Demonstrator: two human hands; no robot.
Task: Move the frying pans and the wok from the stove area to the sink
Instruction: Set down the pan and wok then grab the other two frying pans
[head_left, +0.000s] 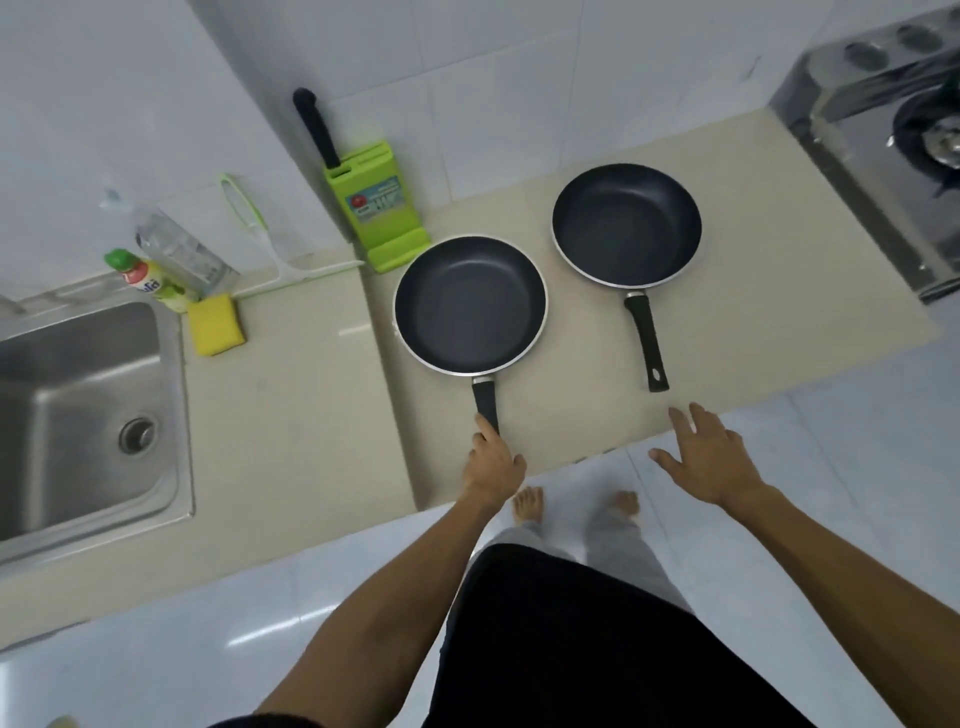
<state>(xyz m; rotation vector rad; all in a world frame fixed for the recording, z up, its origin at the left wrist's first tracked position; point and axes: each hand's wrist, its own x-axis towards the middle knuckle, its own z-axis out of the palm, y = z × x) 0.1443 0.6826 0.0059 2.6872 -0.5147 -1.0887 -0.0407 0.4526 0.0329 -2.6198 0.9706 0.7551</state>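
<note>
Two black frying pans with silver rims lie on the beige counter. The left pan (470, 304) has its black handle pointing toward me, and my left hand (493, 462) is wrapped around the end of that handle. The right pan (627, 224) rests farther back with its handle free. My right hand (704, 454) hovers with fingers spread just short of that handle's tip, touching nothing. The steel sink (78, 410) sits at the far left. The stove (893, 135) is at the top right, with a dark burner on it; no wok is clearly visible.
A green knife block (376, 208) with a black-handled knife stands against the tiled wall behind the left pan. A yellow sponge (215, 325), a dish soap bottle (150, 280), a clear bottle and a green-white squeegee lie beside the sink. The counter's front edge runs just before my hands.
</note>
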